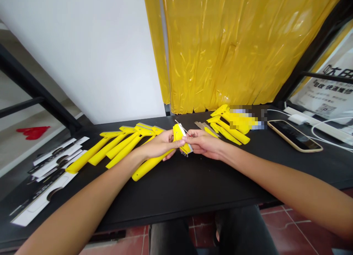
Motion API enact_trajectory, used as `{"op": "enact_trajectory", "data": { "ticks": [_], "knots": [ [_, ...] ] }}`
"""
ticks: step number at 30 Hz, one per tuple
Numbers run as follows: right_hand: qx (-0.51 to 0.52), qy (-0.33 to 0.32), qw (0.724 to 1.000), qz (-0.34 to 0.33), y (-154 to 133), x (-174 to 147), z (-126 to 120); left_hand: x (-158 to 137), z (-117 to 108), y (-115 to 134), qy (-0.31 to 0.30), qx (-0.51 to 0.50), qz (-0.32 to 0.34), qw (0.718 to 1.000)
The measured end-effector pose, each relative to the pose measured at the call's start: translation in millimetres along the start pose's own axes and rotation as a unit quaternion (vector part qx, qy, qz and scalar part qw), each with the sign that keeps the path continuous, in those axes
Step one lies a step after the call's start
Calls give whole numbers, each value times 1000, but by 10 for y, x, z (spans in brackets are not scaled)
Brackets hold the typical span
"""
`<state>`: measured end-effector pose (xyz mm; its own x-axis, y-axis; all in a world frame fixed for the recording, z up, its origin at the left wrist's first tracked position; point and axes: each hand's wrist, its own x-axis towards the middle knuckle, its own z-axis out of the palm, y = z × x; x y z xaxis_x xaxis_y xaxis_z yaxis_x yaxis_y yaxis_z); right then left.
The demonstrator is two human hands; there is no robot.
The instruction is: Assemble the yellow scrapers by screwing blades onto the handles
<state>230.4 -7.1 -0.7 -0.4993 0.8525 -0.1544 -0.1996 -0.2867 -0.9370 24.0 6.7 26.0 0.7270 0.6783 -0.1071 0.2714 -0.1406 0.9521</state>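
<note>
My left hand (162,142) is closed round the head of a yellow scraper (151,165), whose long handle slants down toward me over the table. With its fingers pinched together, my right hand (205,143) grips the other side of that head, by the pale blade edge (189,146). A thin, light-coloured stick or wire (180,125) shows just above the head; what it belongs to cannot be made out. Tiny metal bits, seemingly screws, (184,154) appear below the head. To the left of my hands, several more yellow scrapers (121,146) lie in a row.
On the black table (171,196), flat metal blades (202,125) and more yellow scraper parts (234,132) lie to the right. Beyond them are a phone (295,135) and a white power strip (320,124). White-and-black packaging (45,196) lies left. A yellow plastic curtain (220,53) hangs behind.
</note>
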Motion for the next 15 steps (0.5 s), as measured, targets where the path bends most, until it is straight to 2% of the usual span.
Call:
{"op": "enact_trajectory", "data": {
  "ticks": [8, 15],
  "knots": [
    [-29, -5, 1000, -3, 7, 4, -29, -9, -3, 21, -8, -13, 4, 1000],
    [-59, 1, 998, -37, -81, -27, -37, -31, -3, 77, 13, -19, -7, 1000]
  ]
}}
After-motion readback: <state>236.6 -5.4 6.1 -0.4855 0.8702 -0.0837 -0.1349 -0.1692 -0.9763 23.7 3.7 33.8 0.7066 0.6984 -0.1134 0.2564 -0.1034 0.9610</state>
